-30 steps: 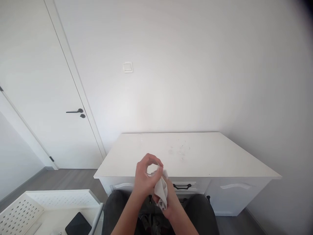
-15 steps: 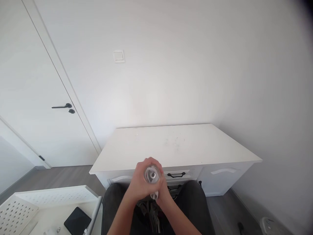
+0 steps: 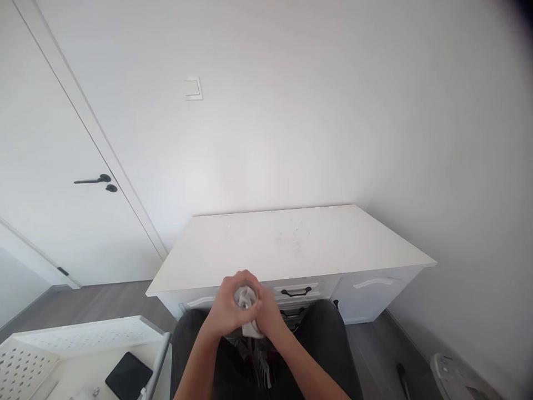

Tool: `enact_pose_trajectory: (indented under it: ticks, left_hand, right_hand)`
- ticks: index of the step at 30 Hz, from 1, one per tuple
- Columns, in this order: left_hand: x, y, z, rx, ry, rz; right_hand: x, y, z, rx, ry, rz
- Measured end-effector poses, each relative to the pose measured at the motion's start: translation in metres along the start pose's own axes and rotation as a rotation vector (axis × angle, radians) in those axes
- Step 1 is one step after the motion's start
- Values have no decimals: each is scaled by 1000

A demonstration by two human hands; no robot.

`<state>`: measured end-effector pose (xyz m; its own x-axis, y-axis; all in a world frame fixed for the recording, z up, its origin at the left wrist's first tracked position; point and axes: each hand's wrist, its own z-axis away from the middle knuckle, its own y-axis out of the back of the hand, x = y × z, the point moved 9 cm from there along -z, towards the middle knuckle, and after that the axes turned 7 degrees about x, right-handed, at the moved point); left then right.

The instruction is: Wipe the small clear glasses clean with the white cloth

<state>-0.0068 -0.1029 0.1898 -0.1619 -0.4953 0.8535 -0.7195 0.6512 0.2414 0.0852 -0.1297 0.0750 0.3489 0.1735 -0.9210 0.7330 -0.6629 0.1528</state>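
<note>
My left hand [image 3: 227,305] is curled round the top of a small clear bottle [image 3: 244,296], seen end-on between my hands. My right hand [image 3: 268,318] grips it from the right side together with a white cloth [image 3: 252,330] that hangs below the bottle. Both hands are held over my lap, just in front of the white desk [image 3: 291,244]. The bottle's body is mostly hidden by my fingers.
The white desk stands against the wall, with drawers and a black handle [image 3: 296,291]. A white perforated tray [image 3: 62,344] with a black phone [image 3: 128,375] sits at lower left. A door with a dark handle [image 3: 94,180] is at left. A grey device [image 3: 453,373] lies on the floor at lower right.
My hands have dropped lower and closer together. The cloth, hanging loose a second ago, is now bunched under the bottle. The view has shifted, with the desk further away.
</note>
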Motion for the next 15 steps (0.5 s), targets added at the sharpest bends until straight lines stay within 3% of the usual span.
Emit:
enact_pose_trajectory:
  ticks: [3, 7, 10, 15]
  left_hand:
    - [-11, 15, 3, 284, 24, -206]
    - [-22, 15, 8, 526, 28, -284]
    - [-34, 2, 7, 567, 39, -239]
    - [-68, -25, -25, 551, 103, -125]
  right_hand:
    - [-6, 23, -8, -9, 92, 63]
    - [-17, 17, 13, -284, 266, 253]
    - [-6, 4, 34, -407, 321, 578]
    - [24, 11, 22, -322, 195, 880]
